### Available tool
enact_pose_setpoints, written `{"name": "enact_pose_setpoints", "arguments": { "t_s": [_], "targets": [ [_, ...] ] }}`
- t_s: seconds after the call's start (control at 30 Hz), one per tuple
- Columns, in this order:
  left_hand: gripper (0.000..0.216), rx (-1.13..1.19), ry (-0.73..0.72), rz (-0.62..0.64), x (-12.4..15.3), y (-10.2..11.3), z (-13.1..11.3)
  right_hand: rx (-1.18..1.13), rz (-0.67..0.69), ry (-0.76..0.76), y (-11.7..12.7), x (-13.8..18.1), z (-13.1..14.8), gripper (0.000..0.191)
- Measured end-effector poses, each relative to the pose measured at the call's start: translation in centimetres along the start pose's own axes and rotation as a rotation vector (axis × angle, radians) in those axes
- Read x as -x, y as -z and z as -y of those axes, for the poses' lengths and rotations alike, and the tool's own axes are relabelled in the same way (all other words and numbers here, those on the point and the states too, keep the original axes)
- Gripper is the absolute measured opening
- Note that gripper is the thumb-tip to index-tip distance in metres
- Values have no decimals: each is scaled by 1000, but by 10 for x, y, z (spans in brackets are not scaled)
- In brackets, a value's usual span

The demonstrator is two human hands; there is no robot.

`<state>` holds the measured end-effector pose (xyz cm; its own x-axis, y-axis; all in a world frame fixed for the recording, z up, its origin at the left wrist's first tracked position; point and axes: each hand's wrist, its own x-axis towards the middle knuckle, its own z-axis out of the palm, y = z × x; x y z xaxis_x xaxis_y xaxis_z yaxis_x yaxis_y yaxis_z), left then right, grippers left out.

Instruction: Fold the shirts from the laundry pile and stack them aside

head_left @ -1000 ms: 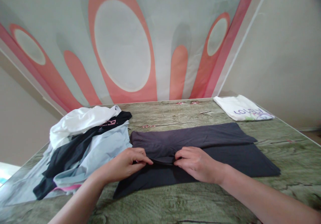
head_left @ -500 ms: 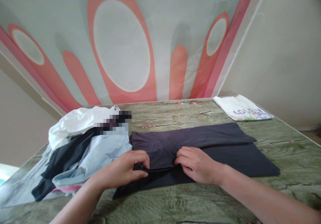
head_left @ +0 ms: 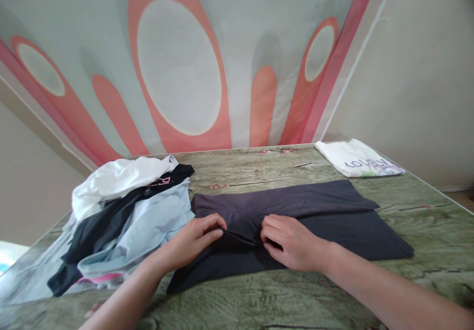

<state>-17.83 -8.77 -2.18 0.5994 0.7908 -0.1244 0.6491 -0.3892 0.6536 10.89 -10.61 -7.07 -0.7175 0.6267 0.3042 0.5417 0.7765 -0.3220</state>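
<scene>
A dark grey garment [head_left: 333, 221] lies spread across the green wood-grain table [head_left: 259, 300], partly folded lengthwise. My left hand [head_left: 192, 241] pinches the near folded edge of it between thumb and fingers. My right hand [head_left: 289, 243] grips the same edge a little to the right, fingers curled over the cloth. A short raised ridge of fabric runs between the two hands.
A heap of loose clothes [head_left: 118, 211], white, black and pale blue, sits on the table's left side. A folded white shirt with printed lettering [head_left: 357, 160] lies at the far right corner. A wall with orange and grey shapes [head_left: 177, 63] stands behind the table.
My left hand has shifted slightly right and up along the garment's edge, and the fold between the hands is lifted a little higher. My right hand has barely moved.
</scene>
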Motion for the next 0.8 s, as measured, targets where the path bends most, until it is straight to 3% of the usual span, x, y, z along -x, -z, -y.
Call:
{"name": "enact_pose_setpoints", "arguments": {
  "t_s": [0.3, 0.57, 0.7, 0.8],
  "targets": [
    [15, -13, 103, -290, -14, -27, 0, -18, 28, 17, 4, 1, 1, 3],
    [25, -181, 73, -328, -23, -41, 20, -6, 56, 66, 4, 1, -1, 9],
    [16, -354, -7, -430, -17, -41, 15, 37, 78, 112, 5, 2, -3, 9],
    [19, -435, -174, -375, -8, -42, -2, 70, 69, 141, 5, 4, -4, 10]
  ]
}}
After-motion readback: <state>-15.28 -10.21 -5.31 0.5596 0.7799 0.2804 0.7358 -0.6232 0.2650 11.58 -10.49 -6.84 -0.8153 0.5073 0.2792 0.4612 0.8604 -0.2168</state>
